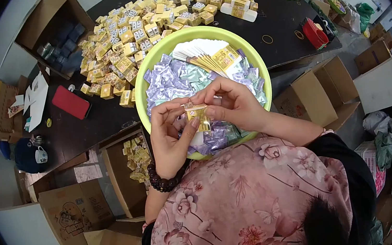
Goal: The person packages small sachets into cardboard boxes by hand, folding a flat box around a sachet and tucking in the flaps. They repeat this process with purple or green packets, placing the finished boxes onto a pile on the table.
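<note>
both hands (205, 116) pinch small yellow box (198, 115) over basin (140, 91).

A dark table (286, 20) stands among open cardboard boxes (309, 97) on a pale floor

1 head view looked steeply down, close over the hands, green basin (141, 87) and black table (108, 118).

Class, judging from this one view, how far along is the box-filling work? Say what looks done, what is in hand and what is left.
Done: a large heap of folded yellow boxes on the black table. In hand: the left hand and right hand hold one small yellow box. Left: many purple sachets and flat box blanks in the green basin.
</note>
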A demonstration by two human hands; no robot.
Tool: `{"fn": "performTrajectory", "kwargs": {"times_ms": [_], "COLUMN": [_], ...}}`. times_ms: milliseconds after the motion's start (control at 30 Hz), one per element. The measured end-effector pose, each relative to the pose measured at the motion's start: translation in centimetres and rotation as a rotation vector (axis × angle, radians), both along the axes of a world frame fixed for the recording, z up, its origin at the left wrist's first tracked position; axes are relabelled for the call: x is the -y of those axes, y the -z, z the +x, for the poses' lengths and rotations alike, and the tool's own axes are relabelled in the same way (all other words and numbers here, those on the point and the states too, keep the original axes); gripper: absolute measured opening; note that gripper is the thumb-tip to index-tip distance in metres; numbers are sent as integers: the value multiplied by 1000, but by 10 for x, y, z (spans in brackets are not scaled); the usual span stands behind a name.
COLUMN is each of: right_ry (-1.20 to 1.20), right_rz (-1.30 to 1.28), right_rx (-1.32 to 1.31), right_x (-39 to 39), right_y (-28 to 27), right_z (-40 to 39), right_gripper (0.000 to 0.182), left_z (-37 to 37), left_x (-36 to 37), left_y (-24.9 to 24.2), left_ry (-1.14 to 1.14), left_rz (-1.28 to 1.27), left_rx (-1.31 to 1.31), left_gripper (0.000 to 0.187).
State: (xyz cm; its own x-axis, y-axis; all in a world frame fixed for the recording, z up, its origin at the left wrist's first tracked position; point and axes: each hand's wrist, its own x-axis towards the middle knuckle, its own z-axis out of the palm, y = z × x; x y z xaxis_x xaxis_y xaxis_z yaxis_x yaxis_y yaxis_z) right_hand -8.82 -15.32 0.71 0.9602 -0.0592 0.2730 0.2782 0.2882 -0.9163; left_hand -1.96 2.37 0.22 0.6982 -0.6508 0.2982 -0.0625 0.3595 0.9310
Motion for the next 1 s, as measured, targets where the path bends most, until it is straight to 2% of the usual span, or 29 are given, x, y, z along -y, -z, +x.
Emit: {"fn": "performTrajectory", "kwargs": {"times_ms": [167, 233, 367, 433, 467, 533, 600, 633, 733, 767, 800, 867, 933, 1000], "right_ry": [-31, 43, 85, 78, 79, 69, 94, 116, 20, 78, 82, 187, 140, 132], "right_rz": [-32, -88, -145, -205, -204, -507, -578, -650, -533, -516, -514, -1149, -1241, -1362], "right_rx": [-117, -183, -138, -27, -30, 147, 188, 238, 137, 15, 12, -107, -130, -144], "right_x": [4, 4, 8, 10, 12, 15, 12, 11, 24, 31, 36, 45, 44, 39], "right_y": [-4, -10, 2, 7, 6, 2, -5, -5, 0, 7, 11, 19, 28, 30], "right_z": [3, 1, 3, 3, 3, 0, -2, -4, -1, 1, -3, -7, -13, -17], "right_gripper": [15, 15, 14, 14, 14, 20, 21, 23, 21, 20, 20, 22, 25, 24], "left_z": [-5, -5, -3, -4, -4, -1, 6, 3, 3, 5, 8, 18, 27, 28], "left_x": [2, 2, 1, 0, 0, -2, 0, 2, 2, 0, -2, -6, -16, -16], "left_y": [-3, -3, -1, -1, -2, -1, 2, -3, -1, -1, 2, 6, 5, 5], "left_ry": [-2, 8, 47, 56, 50, 48, -12, -15, -10, -50, -125, -232, -171, -145], "left_rz": [93, 96, 80, 79, 79, 84, 148, 150, 177, 182, 132, 29, -29, -14], "left_rx": [-25, -15, -22, -17, -45, -82, 227, 138, 114, 103, -4, -185, -368, -399], "left_gripper": [50, 50, 53, 53, 48, 44, 31, 24, 24, 23, 25, 27, 26, 28]}}
